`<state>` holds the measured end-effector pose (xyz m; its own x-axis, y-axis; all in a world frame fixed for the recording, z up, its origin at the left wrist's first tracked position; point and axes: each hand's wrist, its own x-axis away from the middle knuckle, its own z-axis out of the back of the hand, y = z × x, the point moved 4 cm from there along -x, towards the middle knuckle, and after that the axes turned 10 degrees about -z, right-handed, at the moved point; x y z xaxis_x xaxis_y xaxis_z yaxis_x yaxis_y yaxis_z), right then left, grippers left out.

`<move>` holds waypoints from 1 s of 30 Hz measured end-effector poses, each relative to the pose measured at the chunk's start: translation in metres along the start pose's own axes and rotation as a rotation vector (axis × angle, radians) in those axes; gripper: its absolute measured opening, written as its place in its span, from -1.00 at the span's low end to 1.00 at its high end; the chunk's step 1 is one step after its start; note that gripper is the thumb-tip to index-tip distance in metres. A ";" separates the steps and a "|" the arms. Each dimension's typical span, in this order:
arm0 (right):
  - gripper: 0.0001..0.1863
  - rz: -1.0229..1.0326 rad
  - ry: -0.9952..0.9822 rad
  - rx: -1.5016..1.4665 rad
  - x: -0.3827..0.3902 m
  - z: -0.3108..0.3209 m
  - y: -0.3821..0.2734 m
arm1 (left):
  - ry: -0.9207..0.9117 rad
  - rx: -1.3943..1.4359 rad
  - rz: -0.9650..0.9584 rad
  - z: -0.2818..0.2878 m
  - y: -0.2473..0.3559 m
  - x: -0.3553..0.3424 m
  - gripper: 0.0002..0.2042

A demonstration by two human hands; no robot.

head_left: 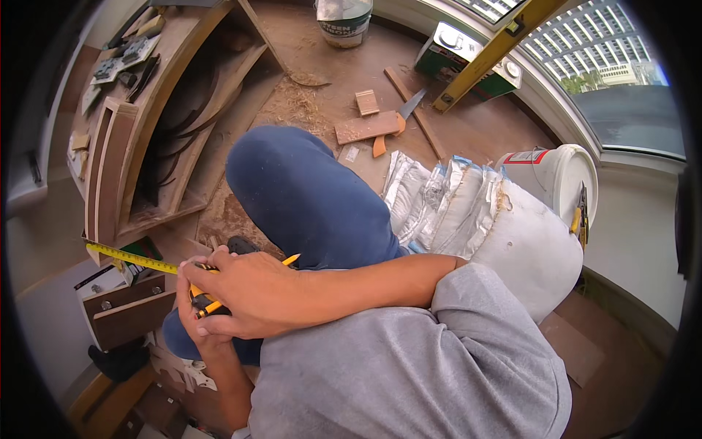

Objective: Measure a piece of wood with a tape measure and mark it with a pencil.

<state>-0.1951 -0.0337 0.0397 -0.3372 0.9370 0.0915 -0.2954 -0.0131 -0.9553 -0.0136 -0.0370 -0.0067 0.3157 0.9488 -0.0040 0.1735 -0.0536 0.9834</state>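
A yellow tape measure [199,298] is held in front of me, its case mostly covered by my hands. The blade [135,258] runs out to the left, its end at the lower corner of a wooden cabinet [111,175]. My left hand [189,300] is closed around the case from below. Over it lies my right hand [252,293], with a yellow pencil [292,260] gripped in it; the pencil's middle is hidden by the hand. The right fingertips are close to the blade where it leaves the case.
Wood shavings [296,110] litter the floor by a handsaw [398,126] and wood pieces [365,127]. White sacks [526,234] and a white bucket [563,175] are at my right. A yellow level [486,58] leans by the window. Tools [131,58] lie atop the cabinet.
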 end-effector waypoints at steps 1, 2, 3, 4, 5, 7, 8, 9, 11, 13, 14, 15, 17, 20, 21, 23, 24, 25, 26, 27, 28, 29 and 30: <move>-0.24 0.016 0.042 -0.006 -0.005 0.018 0.006 | 0.238 0.189 0.098 0.025 -0.014 -0.006 -0.45; -0.35 0.031 0.077 -0.015 -0.010 0.034 0.019 | 0.482 0.383 0.194 0.041 -0.026 -0.007 -0.61; -0.52 -0.081 0.278 -0.074 0.038 0.060 0.024 | 0.412 0.374 0.269 -0.003 0.003 0.044 -0.66; -0.59 -0.052 0.540 -0.130 0.028 0.098 0.047 | 0.390 0.371 0.189 0.009 0.013 0.041 -0.68; -0.61 -0.226 0.689 -0.134 0.013 0.135 0.091 | 0.362 0.369 0.120 0.032 0.018 0.038 -0.69; -0.60 -0.641 0.972 0.051 0.011 0.203 0.207 | 0.335 0.384 0.027 0.076 0.028 0.040 -0.64; -0.60 -0.747 1.053 0.231 0.022 0.229 0.292 | 0.343 0.358 -0.036 0.092 0.037 0.044 -0.63; -0.59 -0.905 0.978 0.216 0.036 0.242 0.370 | 0.337 0.347 -0.090 0.108 0.048 0.051 -0.64; -0.57 -0.905 1.006 0.225 0.041 0.248 0.451 | 0.430 0.347 -0.144 0.148 0.063 0.071 -0.63; -0.53 -0.904 0.929 0.129 0.025 0.242 0.495 | 0.460 0.432 -0.217 0.190 0.070 0.098 -0.62; -0.49 -0.898 0.864 0.033 0.015 0.238 0.507 | 0.445 0.439 -0.249 0.204 0.074 0.110 -0.60; -0.49 -0.894 0.851 0.033 0.003 0.234 0.509 | 0.481 0.444 -0.272 0.214 0.076 0.122 -0.58; -0.34 -0.856 0.841 0.418 -0.024 0.223 0.500 | 0.551 0.413 -0.293 0.235 0.075 0.140 -0.60; -0.17 -0.928 0.700 0.505 -0.059 0.205 0.489 | 0.673 0.379 -0.310 0.260 0.066 0.157 -0.60; -0.16 -0.965 0.643 0.531 -0.066 0.203 0.492 | 0.679 0.383 -0.313 0.261 0.065 0.157 -0.60; -0.19 -0.995 0.633 0.551 -0.073 0.210 0.505 | 0.563 0.463 -0.331 0.259 0.064 0.152 -0.61; -0.20 -0.904 0.655 0.427 -0.076 0.217 0.505 | 0.572 0.463 -0.338 0.260 0.064 0.156 -0.61; -0.20 -0.813 0.674 0.304 -0.080 0.220 0.505 | 0.627 0.458 -0.348 0.262 0.064 0.162 -0.62; -0.23 -0.663 0.697 0.183 -0.081 0.219 0.502 | 0.680 0.454 -0.357 0.264 0.063 0.166 -0.63; -0.23 -0.649 0.692 0.190 -0.084 0.217 0.496 | 0.688 0.459 -0.370 0.264 0.061 0.167 -0.63; -0.25 -0.519 0.700 -0.122 -0.087 0.212 0.489 | 0.671 0.483 -0.383 0.265 0.063 0.167 -0.63; -0.27 -0.383 0.693 -0.431 -0.090 0.209 0.483 | 0.652 0.507 -0.394 0.265 0.064 0.166 -0.64; -0.28 -0.347 0.706 -0.398 -0.090 0.210 0.471 | 0.670 0.507 -0.383 0.266 0.064 0.165 -0.65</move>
<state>-0.4913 -0.1972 -0.3599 0.3837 0.8643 0.3251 0.0989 0.3115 -0.9451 0.2974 0.0337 0.0076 -0.4260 0.9033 -0.0510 0.5927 0.3213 0.7386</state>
